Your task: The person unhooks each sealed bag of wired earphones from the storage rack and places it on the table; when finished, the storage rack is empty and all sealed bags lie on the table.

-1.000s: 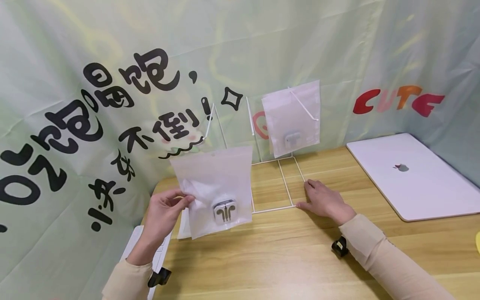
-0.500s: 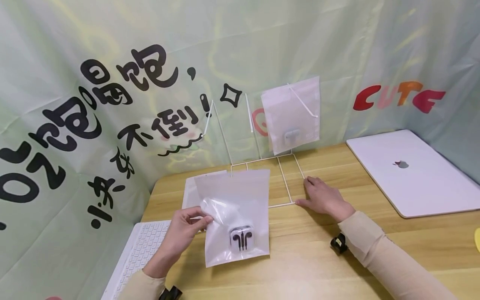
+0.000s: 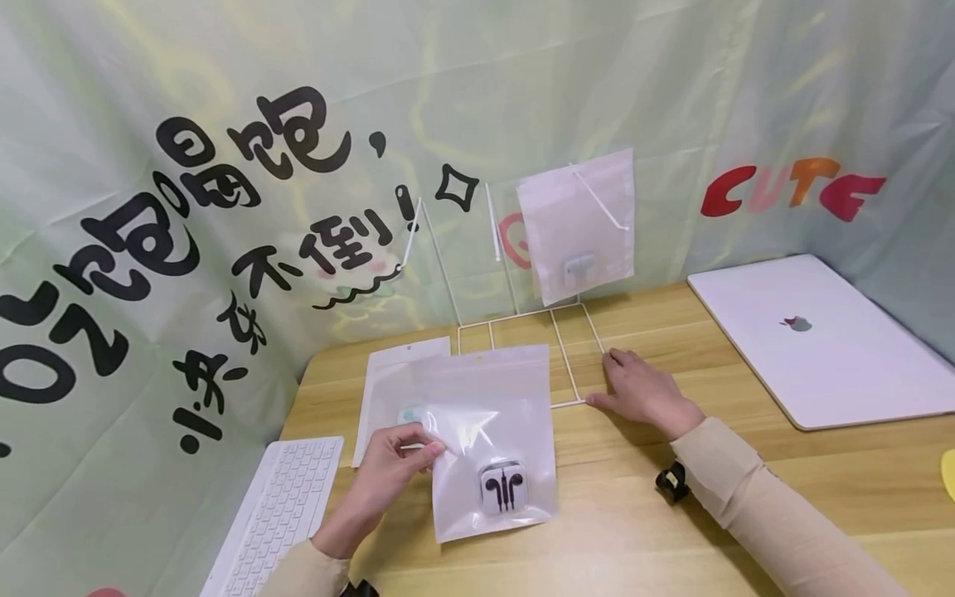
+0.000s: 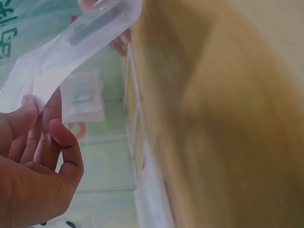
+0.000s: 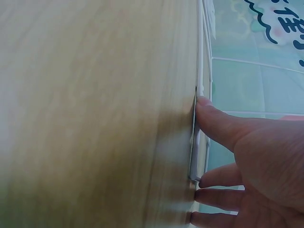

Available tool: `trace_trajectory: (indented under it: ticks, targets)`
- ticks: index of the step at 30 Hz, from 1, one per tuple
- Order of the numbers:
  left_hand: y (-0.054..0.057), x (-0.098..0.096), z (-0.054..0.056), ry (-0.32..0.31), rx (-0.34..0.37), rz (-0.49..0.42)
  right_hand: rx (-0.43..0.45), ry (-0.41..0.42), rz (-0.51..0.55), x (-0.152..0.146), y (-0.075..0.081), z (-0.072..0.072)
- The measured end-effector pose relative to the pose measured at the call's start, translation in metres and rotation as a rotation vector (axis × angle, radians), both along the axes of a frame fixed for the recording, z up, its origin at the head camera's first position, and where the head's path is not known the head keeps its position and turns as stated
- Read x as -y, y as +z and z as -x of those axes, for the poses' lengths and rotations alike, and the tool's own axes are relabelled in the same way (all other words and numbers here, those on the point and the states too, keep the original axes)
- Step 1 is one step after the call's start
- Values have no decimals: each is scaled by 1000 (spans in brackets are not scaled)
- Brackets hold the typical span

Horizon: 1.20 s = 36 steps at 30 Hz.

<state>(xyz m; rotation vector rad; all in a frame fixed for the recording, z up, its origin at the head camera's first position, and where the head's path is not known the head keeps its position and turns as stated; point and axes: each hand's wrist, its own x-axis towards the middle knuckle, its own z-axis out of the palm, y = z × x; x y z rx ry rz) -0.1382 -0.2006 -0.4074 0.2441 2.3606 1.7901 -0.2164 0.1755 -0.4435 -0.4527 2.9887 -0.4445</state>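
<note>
My left hand (image 3: pixel 395 473) pinches the left edge of a whitish plastic bag (image 3: pixel 515 381), raised above the table. Inside, near its bottom, is a small clear case with wired earphones (image 3: pixel 503 487). In the left wrist view the same bag (image 4: pixel 47 66) sits between thumb and fingers. With fingers extended, my right hand (image 3: pixel 645 394) touches the front right corner of a white wire rack (image 3: pixel 564 356). In the right wrist view the thumb (image 5: pixel 216 121) rests on the rack's bar. A similar bag (image 3: pixel 578 207) with a small white item hangs from the rack's right hook.
Another whitish bag (image 3: pixel 380 381) lies on the table (image 3: pixel 642 514), partly behind the held one. A white keyboard (image 3: pixel 279 506) stands at the left. A closed silver laptop (image 3: pixel 843 356) lies at the right. The rack's other two hooks stick out bare before the curtain (image 3: pixel 597 83).
My left hand has drawn the earphone bag down and to the right, off from before the rack's left hook. The flat bag and keyboard show more now. My right hand stays at the rack.
</note>
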Motion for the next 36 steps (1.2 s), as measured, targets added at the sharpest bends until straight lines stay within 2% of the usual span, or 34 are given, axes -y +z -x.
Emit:
trace_trajectory:
  ticks: [8,15,18,25,30,36]
  targets:
    - [-19,-4,0,-37,50,26,-8,-1,-1,1,0,1]
    - [-30,-5,0,-92,54,96,-5,-2,-2,1,0,0]
    - [-34,-6,-2,-131,79,101,-9,3,-3,1,0,0]
    - [-39,-8,-7,-185,82,202,-9,3,-6,1,-1,0]
    - [-44,-9,-12,-229,129,238,-3,-1,-9,1,0,0]
    - [-44,-10,-18,-245,218,236,3,-1,-11,2,2,-1]
